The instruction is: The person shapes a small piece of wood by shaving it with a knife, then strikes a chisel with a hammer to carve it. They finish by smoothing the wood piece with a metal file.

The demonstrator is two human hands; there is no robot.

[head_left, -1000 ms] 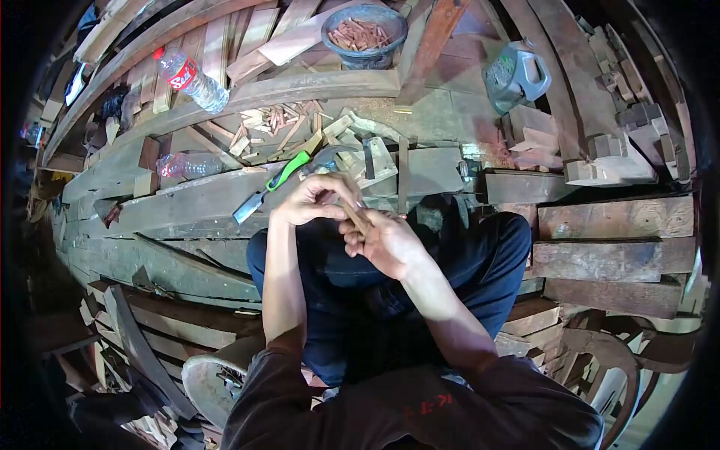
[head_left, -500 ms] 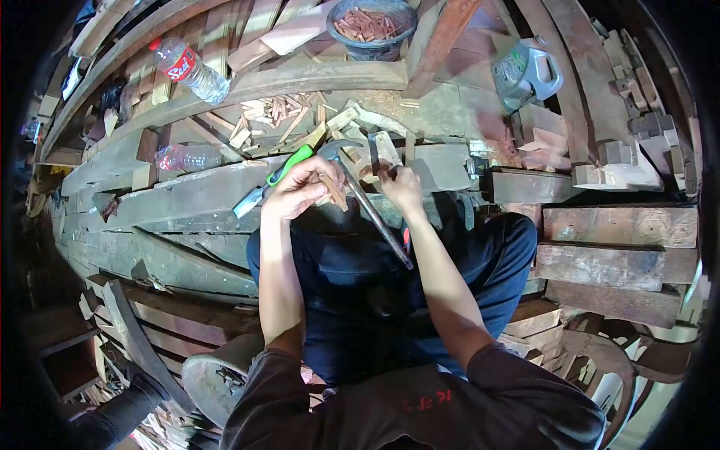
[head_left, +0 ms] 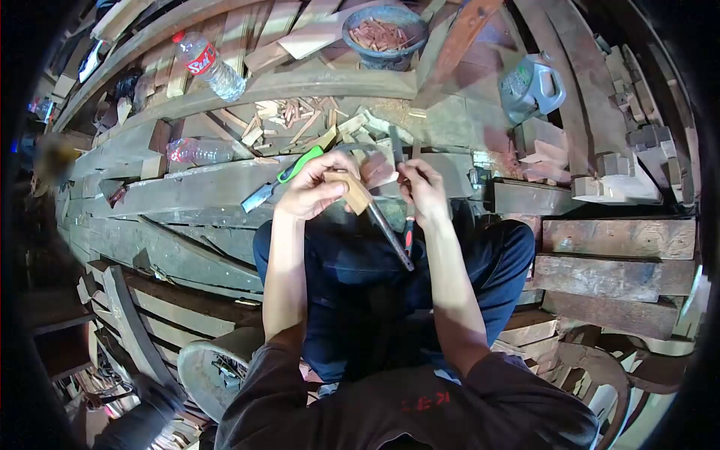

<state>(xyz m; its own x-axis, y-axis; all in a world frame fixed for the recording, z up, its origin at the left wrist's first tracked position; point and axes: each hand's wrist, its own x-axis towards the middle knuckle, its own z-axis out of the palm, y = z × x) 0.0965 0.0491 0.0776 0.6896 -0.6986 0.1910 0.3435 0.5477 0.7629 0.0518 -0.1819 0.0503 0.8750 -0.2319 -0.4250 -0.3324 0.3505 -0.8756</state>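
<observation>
My left hand (head_left: 316, 184) is closed on a small wooden block (head_left: 355, 195), gripped between thumb and fingers. In my right hand (head_left: 424, 191), the bent fingers close around the lower end of a dark flat blade (head_left: 396, 142), which points away from me; its handle cannot be made out. A hammer's metal shaft (head_left: 391, 240) slants toward my lap, with its head hidden behind the left hand and block. Beside the left hand lies a green-handled chisel (head_left: 301, 163). A red and black tool handle (head_left: 409, 234) shows below the right hand.
Wood scraps (head_left: 292, 112) lie beyond the beam. A bucket of wood pieces (head_left: 385, 36) stands at the back. Two plastic bottles, one upright-leaning (head_left: 210, 66) and one lying (head_left: 199, 151), are at left. A jug (head_left: 531, 90) and stacked timber (head_left: 619, 238) are at right.
The left hand has moved right and turned the wooden block so its broad face shows, now covering the hammer head. The right hand and dark blade have shifted right. The view has shifted slightly.
</observation>
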